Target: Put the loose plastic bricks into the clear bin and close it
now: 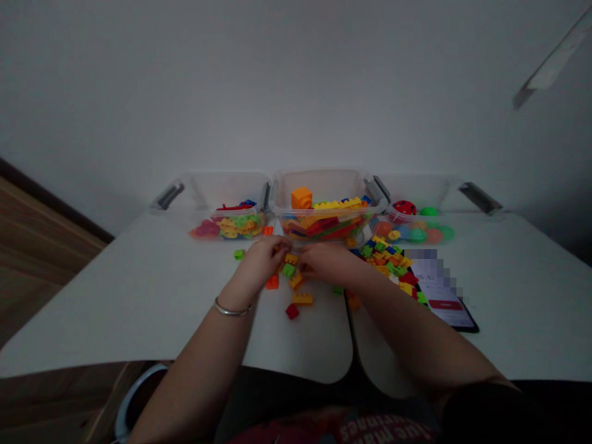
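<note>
My left hand (265, 255), with a silver bangle on the wrist, is over the loose toy bricks at the table's middle. Its fingers are curled together, and whatever they hold is hidden. Close on its right, my right hand (322, 259) reaches in with bent fingers pointing down; what lies in them cannot be made out. Between the hands are a green brick (289, 270) and a yellow-orange brick (296, 282). Nearer me lie a long orange brick (303, 299) and a red brick (292, 311). An orange-red brick (272, 282) sits beside my left hand.
Along the wall stand a left clear bin (208, 191) of mixed toy pieces, a middle bin (324, 180) of bricks and a right bin (428, 185) of balls. A brick pile (393, 262) and a phone (446, 302) lie right. A gap (352, 333) splits the white tabletop.
</note>
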Motion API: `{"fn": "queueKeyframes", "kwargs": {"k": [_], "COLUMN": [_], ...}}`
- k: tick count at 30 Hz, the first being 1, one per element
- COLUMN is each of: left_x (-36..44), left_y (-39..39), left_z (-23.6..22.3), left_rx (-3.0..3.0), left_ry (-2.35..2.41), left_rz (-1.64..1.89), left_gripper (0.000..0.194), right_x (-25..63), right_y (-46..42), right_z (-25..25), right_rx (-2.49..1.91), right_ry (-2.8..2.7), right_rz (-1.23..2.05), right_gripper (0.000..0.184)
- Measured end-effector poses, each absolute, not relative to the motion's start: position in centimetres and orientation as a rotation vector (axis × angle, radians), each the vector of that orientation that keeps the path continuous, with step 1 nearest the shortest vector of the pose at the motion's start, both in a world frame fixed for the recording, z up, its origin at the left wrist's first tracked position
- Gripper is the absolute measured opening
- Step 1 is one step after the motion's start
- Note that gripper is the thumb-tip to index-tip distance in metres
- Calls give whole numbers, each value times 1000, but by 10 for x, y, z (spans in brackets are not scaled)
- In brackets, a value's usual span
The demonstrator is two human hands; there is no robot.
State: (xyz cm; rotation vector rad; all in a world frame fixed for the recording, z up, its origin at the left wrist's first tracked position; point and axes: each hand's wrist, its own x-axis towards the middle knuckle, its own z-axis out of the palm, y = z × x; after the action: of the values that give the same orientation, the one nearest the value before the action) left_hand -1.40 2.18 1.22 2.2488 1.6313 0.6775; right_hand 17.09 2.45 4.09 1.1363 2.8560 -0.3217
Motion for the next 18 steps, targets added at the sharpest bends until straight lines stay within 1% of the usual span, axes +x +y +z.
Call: {"fn": "queueKeyframes", "kwargs": {"k": [4,11,14,18], "left_x": [-16,-19,-18,-19], "left_y": [21,19,18,20], "left_z": [17,20,19,13], "left_rx": [2314,2441,2478,2517], "left_ry": [1689,1775,1768,1745], "left_rz": [715,435,378,351], "left_gripper": [23,25,25,26], "right_x": [179,187,189,199], "right_y": [27,30,30,28], "right_z": [41,40,47,67], "right_rx": [1162,1249,1280,1197], "right_ry": [2840,2787,2800,2905], "right_rz": [-368,-434,-447,-519], "right_gripper": [21,22,26,30]}}
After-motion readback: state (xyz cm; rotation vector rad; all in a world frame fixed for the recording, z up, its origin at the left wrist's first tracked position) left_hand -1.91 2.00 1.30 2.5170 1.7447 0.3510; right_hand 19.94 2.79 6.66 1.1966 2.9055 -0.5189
